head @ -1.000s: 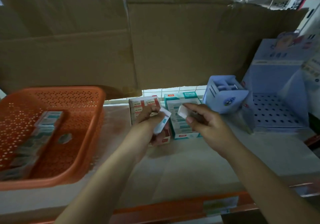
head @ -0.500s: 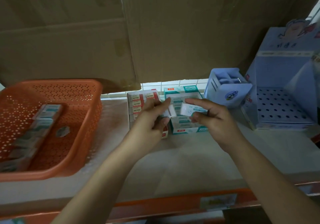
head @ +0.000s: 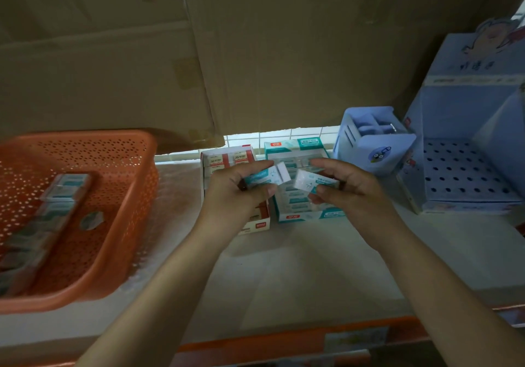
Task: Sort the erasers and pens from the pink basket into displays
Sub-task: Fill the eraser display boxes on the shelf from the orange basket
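The left grip [head: 238,195] is pinching one eraser [head: 264,176], and the right grip [head: 350,193] is pinching a second eraser [head: 311,182]. A second ago these were standing tilted and apart. Now they are lying level, nearly end to end, just above the teal box [head: 298,215] under both grips, so slotting them in is probably coming next. More erasers [head: 61,193] are waiting in the basket [head: 85,136], far left.

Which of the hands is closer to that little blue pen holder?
Right. The right hand is just left of the blue pen holder; the left hand is farther left, over the red eraser box.
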